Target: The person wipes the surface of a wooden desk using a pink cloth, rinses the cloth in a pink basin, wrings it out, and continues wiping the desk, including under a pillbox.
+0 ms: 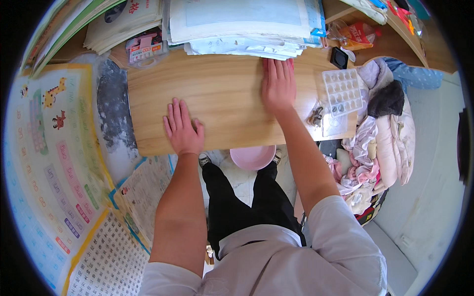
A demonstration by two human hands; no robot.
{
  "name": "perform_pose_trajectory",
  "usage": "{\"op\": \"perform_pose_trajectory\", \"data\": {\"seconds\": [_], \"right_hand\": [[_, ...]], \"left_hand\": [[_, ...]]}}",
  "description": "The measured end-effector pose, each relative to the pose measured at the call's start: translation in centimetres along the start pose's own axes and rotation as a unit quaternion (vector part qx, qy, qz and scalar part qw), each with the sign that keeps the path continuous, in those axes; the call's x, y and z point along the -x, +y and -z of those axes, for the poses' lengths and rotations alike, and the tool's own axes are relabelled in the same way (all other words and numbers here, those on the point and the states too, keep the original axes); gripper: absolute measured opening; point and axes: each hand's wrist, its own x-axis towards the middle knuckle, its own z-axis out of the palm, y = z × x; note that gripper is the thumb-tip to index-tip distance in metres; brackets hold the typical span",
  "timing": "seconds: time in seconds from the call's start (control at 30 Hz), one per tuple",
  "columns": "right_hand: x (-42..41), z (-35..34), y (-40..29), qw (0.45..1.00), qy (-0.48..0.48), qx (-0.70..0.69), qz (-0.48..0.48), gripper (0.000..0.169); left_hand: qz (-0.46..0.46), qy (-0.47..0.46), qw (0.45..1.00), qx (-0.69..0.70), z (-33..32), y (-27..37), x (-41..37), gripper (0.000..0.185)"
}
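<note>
My left hand lies flat on the wooden desktop, near its front edge, with the fingers a little apart and nothing held. Farther back, my right hand rests palm down, slightly blurred, its fingers close together. Its fingertips reach the front edge of a stack of papers. Pinkish red shows along both sides of those fingers; whether a cloth lies under them, I cannot tell. Right of this hand lie a clear plastic tray with round wells and a small dark object.
A black square case and a plastic bottle with a red label sit at back right. Clear box of stationery stands at back left. Below the desk is a pink basin; bedding and clothes pile up rightward.
</note>
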Motion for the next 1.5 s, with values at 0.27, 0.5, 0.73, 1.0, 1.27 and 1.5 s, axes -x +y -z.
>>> {"op": "perform_pose_trajectory", "data": {"seconds": [0.27,0.5,0.73,1.0,1.27,1.5], "right_hand": [[-10.7,-7.3,7.0,0.992,-0.065,0.043,-0.098,0.051],[-4.1,-3.9,0.8,0.998,-0.045,-0.010,-0.043,0.045],[-7.3,-6.3,8.0,0.999,-0.039,0.002,-0.020,0.045],[-5.4,-4.4,0.8,0.996,-0.041,-0.043,-0.059,0.044],[-6.9,-6.0,0.2,0.998,-0.050,0.042,0.013,0.042],[-10.1,-5.0,-2.4,0.970,-0.195,-0.115,-0.084,0.033]], "left_hand": [[-0.011,-0.007,0.999,0.037,-1.0,1.8,-0.8,0.080],[0.009,-0.023,1.000,0.006,0.2,-0.7,0.1,0.081],[-0.015,-0.018,0.999,0.037,-0.7,2.0,-1.0,0.082],[0.002,-0.017,1.000,0.025,0.3,0.3,-0.2,0.079],[0.008,-0.027,0.999,0.026,0.3,0.1,-0.3,0.082],[0.012,-0.027,0.999,0.037,0.4,0.1,-0.2,0.080]]}}
